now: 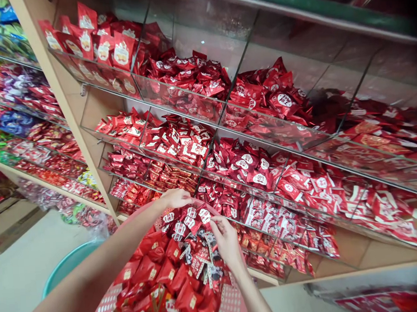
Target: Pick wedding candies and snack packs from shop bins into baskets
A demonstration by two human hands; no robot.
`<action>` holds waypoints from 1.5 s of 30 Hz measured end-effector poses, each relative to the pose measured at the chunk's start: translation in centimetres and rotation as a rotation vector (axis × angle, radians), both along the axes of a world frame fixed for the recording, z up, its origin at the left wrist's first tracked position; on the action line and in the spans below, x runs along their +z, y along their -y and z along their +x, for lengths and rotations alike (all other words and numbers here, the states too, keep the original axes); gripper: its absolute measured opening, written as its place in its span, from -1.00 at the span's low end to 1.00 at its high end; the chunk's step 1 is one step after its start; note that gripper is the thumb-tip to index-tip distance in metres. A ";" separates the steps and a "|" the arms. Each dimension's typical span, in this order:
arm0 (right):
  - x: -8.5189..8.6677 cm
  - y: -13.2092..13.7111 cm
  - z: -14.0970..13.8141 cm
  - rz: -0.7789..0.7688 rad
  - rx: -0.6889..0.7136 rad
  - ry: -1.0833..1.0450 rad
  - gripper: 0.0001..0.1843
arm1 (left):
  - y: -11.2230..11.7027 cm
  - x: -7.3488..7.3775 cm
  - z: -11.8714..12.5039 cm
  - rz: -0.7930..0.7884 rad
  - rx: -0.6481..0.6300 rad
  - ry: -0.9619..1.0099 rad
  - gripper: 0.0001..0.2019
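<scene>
My left hand [176, 198] reaches over the far rim of a pink perforated plastic basket [105, 306] and curls around that rim. The basket is heaped with red foil snack packets [169, 274] and strips of small red-and-white sachets [184, 225]. My right hand [227, 241] hangs just above the pile, its thumb and fingers pinched on the top of a sachet strip. Below the hands, the basket's contents hide most of its floor.
Behind the basket stand wooden shelves [65, 93] with glass dividers [184, 99], packed with red snack packets. Multicoloured packets fill the shelves at the left. A teal plastic tub [69, 263] and cardboard boxes [11, 227] sit on the pale floor at the lower left.
</scene>
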State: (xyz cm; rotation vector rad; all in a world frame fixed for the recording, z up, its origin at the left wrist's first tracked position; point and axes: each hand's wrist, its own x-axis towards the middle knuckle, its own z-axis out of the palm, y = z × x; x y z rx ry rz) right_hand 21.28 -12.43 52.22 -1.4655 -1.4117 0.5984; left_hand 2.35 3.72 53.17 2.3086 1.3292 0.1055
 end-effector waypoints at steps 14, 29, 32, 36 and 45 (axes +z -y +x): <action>-0.6 -7.6 -5.4 -0.177 0.484 0.068 -0.84 | 0.0 0.5 -0.1 -0.108 0.100 0.029 -0.17; -0.3 -6.6 -7.5 -0.141 0.224 0.767 -0.72 | -0.3 0.5 -0.2 -0.130 0.091 0.043 -0.19; 0.1 -6.2 -7.7 -0.110 0.264 0.818 -0.70 | -0.2 0.6 -0.2 -0.136 0.084 0.054 -0.21; 0.7 -5.1 -6.5 -0.062 0.244 0.744 -0.69 | -0.1 0.8 -0.2 -0.138 0.078 0.080 -0.22; -0.4 -3.9 1.8 0.074 -0.125 0.406 -0.67 | -0.6 -0.1 -0.3 -0.132 0.138 0.129 -0.27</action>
